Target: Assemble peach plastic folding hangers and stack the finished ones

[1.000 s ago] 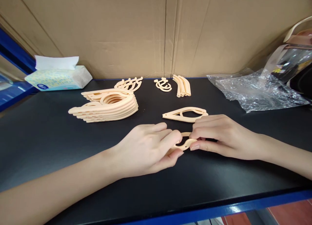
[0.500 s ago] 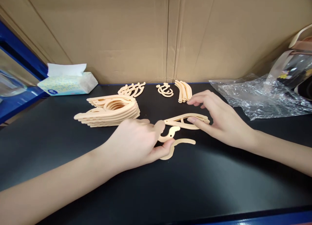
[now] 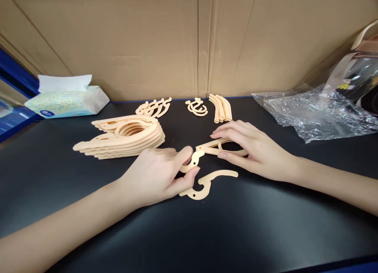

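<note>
Hook (image 3: 197,158): pinched between thumb and index of the left hand (image 3: 159,172), raised end pointing right and slightly far, small hole facing up.
Folded hanger frame (image 3: 211,150): flat on the surface (image 3: 265,221), directly right of the left fingers; long axis runs left to right, its pointed tip toward the hook.
Gap, hook to frame: the hook's end overlaps the tip in view; whether they touch cannot be told.
Right hand (image 3: 251,151): nearer to the frame, lying across its wide right part; thumb and fingers apart, thumb on the near bar, other fingers over the far bar. Whether they press on it cannot be told.
Second hook (image 3: 203,193): on the surface, near side of the left thumb, its left end running in close by the hand.
Strip (image 3: 223,173): from the second hook's upper curl toward the right, on the near side of the frame; joined or merely overlapping, unclear.
Hidden: the frame's right end, under the right palm; the held hook's lower left portion, behind the left fingers.
Cut off: both forearms, by the edges of the view.
</note>
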`<state>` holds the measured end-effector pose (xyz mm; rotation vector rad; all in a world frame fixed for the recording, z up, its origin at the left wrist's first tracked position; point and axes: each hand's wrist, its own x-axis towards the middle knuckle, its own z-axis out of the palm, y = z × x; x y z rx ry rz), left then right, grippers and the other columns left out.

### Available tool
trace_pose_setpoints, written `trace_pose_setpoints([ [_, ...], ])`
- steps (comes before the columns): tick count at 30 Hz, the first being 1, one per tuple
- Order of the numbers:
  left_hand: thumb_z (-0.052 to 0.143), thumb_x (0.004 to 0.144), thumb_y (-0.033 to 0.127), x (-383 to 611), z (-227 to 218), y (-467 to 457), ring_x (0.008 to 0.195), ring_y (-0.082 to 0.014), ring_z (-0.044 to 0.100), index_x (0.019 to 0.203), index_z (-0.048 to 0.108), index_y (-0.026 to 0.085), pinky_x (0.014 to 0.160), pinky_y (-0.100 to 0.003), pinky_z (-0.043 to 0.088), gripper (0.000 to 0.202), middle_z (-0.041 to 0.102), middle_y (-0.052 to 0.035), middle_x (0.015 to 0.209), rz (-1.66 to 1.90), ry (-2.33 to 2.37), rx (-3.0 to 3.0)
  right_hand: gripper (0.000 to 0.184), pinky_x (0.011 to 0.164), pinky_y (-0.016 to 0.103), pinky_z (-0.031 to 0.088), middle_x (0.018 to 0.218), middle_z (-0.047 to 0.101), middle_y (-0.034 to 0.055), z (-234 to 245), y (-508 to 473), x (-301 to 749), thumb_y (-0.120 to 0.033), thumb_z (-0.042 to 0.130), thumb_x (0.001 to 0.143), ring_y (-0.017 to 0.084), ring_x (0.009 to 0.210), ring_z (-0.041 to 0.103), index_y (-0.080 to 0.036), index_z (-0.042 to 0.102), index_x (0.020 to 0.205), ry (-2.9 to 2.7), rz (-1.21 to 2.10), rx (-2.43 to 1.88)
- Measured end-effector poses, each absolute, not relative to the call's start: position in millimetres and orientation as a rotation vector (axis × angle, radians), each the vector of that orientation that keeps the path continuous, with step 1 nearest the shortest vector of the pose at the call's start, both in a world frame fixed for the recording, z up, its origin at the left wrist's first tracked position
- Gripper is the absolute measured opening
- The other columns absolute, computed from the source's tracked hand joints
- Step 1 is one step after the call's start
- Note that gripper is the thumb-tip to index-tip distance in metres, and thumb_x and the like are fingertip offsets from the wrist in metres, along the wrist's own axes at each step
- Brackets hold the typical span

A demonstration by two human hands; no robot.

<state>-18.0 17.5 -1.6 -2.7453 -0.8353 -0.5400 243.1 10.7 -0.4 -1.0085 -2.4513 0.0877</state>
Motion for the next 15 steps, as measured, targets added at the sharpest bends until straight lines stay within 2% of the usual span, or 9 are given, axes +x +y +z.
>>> trace_pose_setpoints([
  [3,0.039,0.096,0.032,-19.4,-1.8,17.1,0.036,-0.0083,0.041,0.085,0.039,0.022,0.042,-0.019,0.022,0.015,0.048,0.0103,0.05,-0.608,-0.887,-2.873,0.036,0.098,0.043,0.046,0.12,0.065,0.0099,-3.6,11.2,244.4,-0.039,0.051,0.098,0.026,0.117,0.056,-0.016,0.058,0.125,-2.448,0.083,-1.06],
  [6,0.046,0.096,0.035,-18.5,0.0,15.9,0.034,-0.0064,0.04,0.092,0.041,0.022,0.04,-0.017,0.02,0.015,0.046,0.0134,0.048,-0.632,-0.928,-2.908,0.033,0.094,0.041,0.049,0.117,0.066,0.0093,-5.7,12.6,245.1,-0.039,0.053,0.097,0.024,0.11,0.059,-0.017,0.062,0.12,-2.431,0.133,-1.092],
  [11,0.052,0.095,0.032,-14.9,2.8,15.4,0.032,-0.0061,0.033,0.083,0.043,0.022,0.041,-0.018,0.02,0.018,0.038,0.0143,0.044,-0.578,-0.961,-2.874,0.027,0.088,0.041,0.052,0.108,0.065,0.0092,-6.0,13.8,245.1,-0.035,0.06,0.092,0.024,0.102,0.06,-0.015,0.063,0.11,-2.419,0.186,-1.081],
  [15,0.055,0.092,0.032,-14.3,3.4,15.1,0.035,-0.0071,0.033,0.08,0.042,0.022,0.043,-0.019,0.02,0.02,0.037,0.0131,0.045,-0.599,-0.953,-2.838,0.026,0.086,0.04,0.053,0.105,0.065,0.008,-5.8,13.6,245.0,-0.026,0.061,0.087,0.023,0.101,0.06,-0.018,0.062,0.112,-2.416,0.203,-1.064],
])
